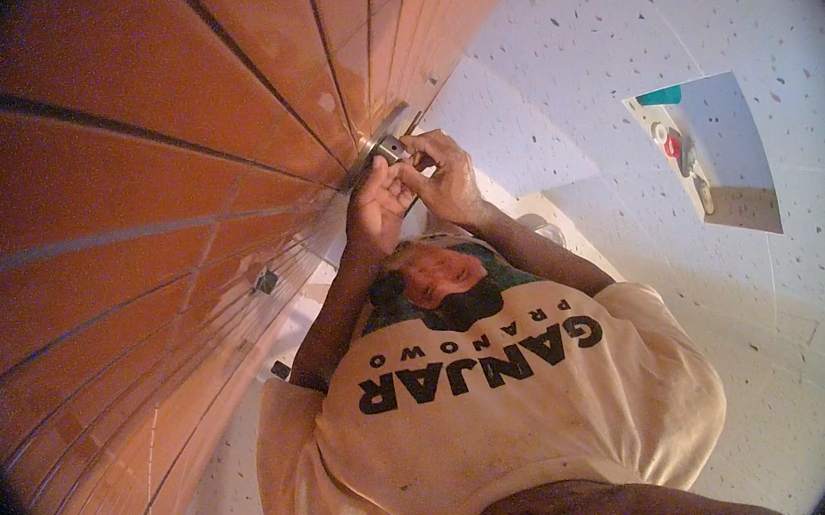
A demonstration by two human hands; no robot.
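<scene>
A small silvery metal fitting [387, 149] with a round hole in its face sits against the orange-brown grooved panel [145, 105], beside a round metal base. My left hand [377, 209] is closed at its lower side, the thumb and fingers pressed to the metal. From the right, my right hand [447, 179] meets it with fingers bent in a pinch. A thin dark rod [414, 123] sticks up just above those fingers. Whatever lies between the right fingertips is too small and covered to name. Both hands nearly touch each other.
Pale speckled wall [564, 71] rises on the right. A rectangular recess or mirror [734, 158] in it shows red, white and teal items. Lower on the panel is a small square metal piece [266, 281]. A whitish rounded object [542, 231] shows partly behind my right forearm.
</scene>
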